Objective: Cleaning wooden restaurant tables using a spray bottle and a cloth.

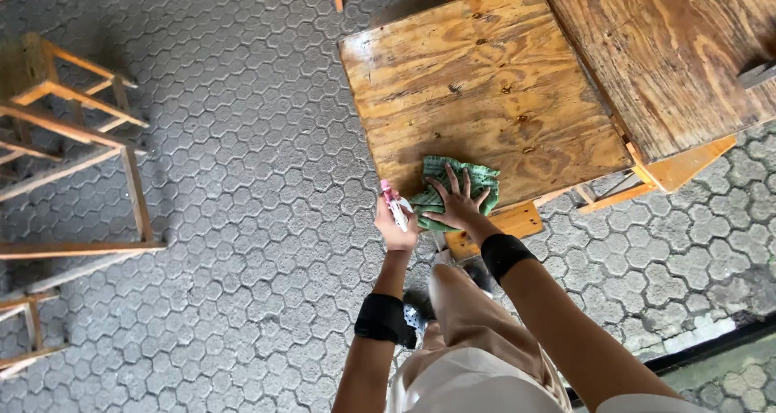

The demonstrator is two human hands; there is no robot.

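While the person's light trousers [477, 356] fill the lower edge of the view, both forearms reach up and away from the body, each wrapped in a black band [380, 319] (one near the left elbow, the other at the right wrist). Just beyond them, the left hand [396, 231] is clenched around a small spray bottle [395, 206] with a pink top and white body, held upright in the air just off the near-left corner of the wooden surface [477, 90], not touching it. Right beside it, the right hand [457, 206] lies flat with fingers spread, pressing down on a crumpled green cloth [457, 188]; it grasps nothing, the palm simply resting on the fabric. That cloth sits at the near edge of the surface, close to its near-left corner, bunched rather than folded. Farther out, the plywood top shows strong grain, knots and a few small dark marks. A second, darker wooden table [671, 49] stands against its right side, its orange-painted frame [679, 169] showing below the top. Under everything spreads a floor of grey hexagonal paving stones [242, 179]. Well apart on the left stand bare wooden frames [73, 130] of stools or benches (which of the two I cannot tell).
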